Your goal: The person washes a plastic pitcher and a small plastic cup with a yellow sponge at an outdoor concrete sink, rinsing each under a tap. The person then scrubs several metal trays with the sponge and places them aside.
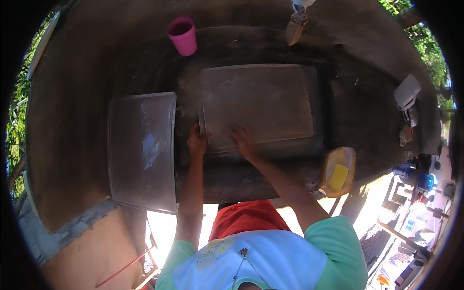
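Observation:
A flat rectangular panel (pixel 261 98) with a thin raised rim lies on the dark worktop before me. My left hand (pixel 198 142) is at its near left corner, with the fingers curled by a narrow strip along the left edge; whether they grip it is unclear. My right hand (pixel 245 140) rests with spread fingers on or just over the panel's near edge. To the left lies a second framed panel (pixel 127 145) with a shiny, whitish wet-looking patch, its near end reaching past the worktop's edge.
A pink plastic cup (pixel 185 41) stands at the back left. A brush-like tool (pixel 295 30) lies at the back. At right are a white plastic container (pixel 407 92) and a tray (pixel 352 177) holding a yellow sponge (pixel 339 177) near the worktop's front edge.

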`<state>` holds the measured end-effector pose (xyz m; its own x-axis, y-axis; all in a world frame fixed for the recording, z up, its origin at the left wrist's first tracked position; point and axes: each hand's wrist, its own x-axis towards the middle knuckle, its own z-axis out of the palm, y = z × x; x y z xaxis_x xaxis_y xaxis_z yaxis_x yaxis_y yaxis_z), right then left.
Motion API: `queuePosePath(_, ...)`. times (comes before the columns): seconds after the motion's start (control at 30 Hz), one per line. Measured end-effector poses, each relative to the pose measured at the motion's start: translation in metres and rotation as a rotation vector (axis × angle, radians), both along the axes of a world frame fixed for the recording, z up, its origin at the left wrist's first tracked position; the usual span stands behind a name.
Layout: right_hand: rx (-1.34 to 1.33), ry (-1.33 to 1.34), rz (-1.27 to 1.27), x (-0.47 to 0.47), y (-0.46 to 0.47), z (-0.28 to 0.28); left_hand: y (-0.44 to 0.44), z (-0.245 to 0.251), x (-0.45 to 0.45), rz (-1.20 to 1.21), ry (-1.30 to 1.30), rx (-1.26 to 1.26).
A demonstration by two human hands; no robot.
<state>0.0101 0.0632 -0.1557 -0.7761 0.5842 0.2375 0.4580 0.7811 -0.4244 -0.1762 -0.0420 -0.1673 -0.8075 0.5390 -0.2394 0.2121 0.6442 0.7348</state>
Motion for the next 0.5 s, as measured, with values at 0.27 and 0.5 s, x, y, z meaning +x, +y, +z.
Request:
queuePosePath(0.27,0.11,-0.19,-0.859,0.168,0.192,-0.007,0.033,0.049,0.028,-0.169,0.411,-0.241)
queuePosePath(0.5,-0.027,-0.058,-0.94,0.173,0.162,-0.024,0.047,0.055,0.021,0.094,0.112,-0.443)
